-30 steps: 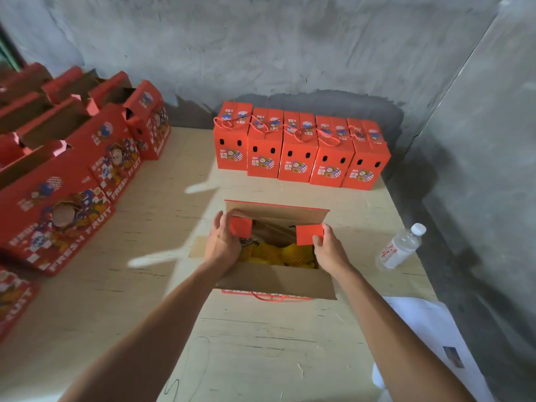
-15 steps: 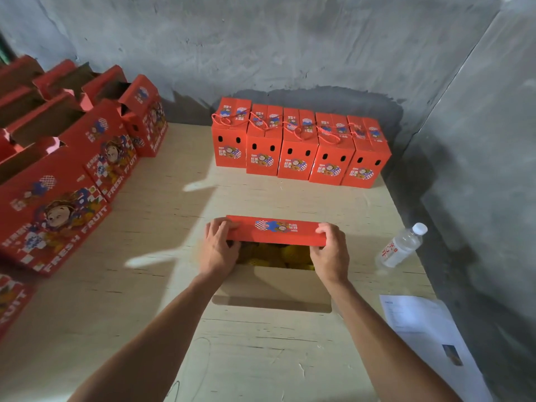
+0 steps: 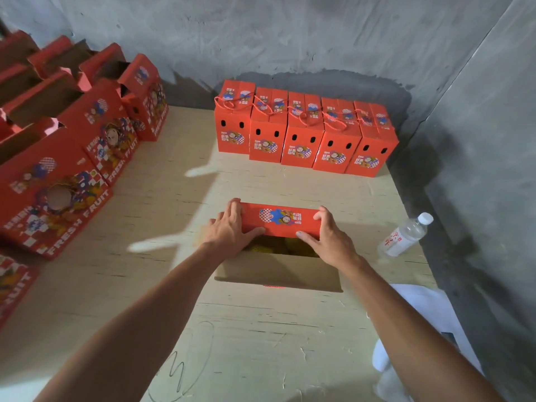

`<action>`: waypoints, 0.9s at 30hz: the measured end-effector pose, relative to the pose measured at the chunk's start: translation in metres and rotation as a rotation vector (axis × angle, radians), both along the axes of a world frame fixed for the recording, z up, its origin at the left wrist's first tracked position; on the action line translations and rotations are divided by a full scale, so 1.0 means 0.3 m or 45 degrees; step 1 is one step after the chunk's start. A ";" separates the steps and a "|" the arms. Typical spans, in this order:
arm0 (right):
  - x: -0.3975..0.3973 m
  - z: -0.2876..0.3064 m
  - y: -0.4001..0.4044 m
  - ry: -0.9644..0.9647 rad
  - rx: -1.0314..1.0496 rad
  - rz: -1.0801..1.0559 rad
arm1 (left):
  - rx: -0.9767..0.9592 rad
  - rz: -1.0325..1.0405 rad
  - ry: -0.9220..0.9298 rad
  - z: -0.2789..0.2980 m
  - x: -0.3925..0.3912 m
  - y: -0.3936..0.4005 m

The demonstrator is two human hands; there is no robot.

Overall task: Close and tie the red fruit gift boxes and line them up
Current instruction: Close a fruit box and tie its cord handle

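A red fruit gift box [image 3: 278, 271] stands in the middle of the wooden table [image 3: 261, 343]. Its far red lid flap [image 3: 282, 219] is folded down over the opening, while the near brown flap still stands open toward me. Yellow fruit [image 3: 278, 246] shows in the gap. My left hand [image 3: 229, 227] presses the flap's left end with spread fingers. My right hand [image 3: 327, 232] holds the right end, thumb along the flap's near edge. A row of several closed, tied boxes [image 3: 304, 134] lines the back wall.
Several open red boxes [image 3: 72, 158] crowd the table's left side. A plastic water bottle [image 3: 404, 235] lies at the right edge. A white paper sheet [image 3: 420, 309] hangs near the right front corner. Grey concrete walls close off the back and right.
The two small side tabs were tucked in, then the far red flap was folded down over the fruit. Both hands now lie on that flap's ends.
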State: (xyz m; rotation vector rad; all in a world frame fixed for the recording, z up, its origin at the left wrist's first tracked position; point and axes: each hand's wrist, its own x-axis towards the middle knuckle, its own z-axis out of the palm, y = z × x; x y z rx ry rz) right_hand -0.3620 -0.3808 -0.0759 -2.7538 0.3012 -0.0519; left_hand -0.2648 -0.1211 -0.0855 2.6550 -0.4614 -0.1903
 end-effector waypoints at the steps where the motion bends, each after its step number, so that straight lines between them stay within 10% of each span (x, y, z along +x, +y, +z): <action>1: 0.008 0.005 -0.004 -0.002 -0.051 0.007 | 0.071 -0.025 -0.001 0.003 0.008 -0.005; 20: 0.057 0.176 -0.070 0.071 -0.840 0.031 | 0.157 -0.045 -0.052 -0.002 0.018 -0.021; 27: 0.080 0.192 -0.078 0.109 -0.004 -0.016 | 0.122 -0.041 -0.077 0.000 0.012 -0.016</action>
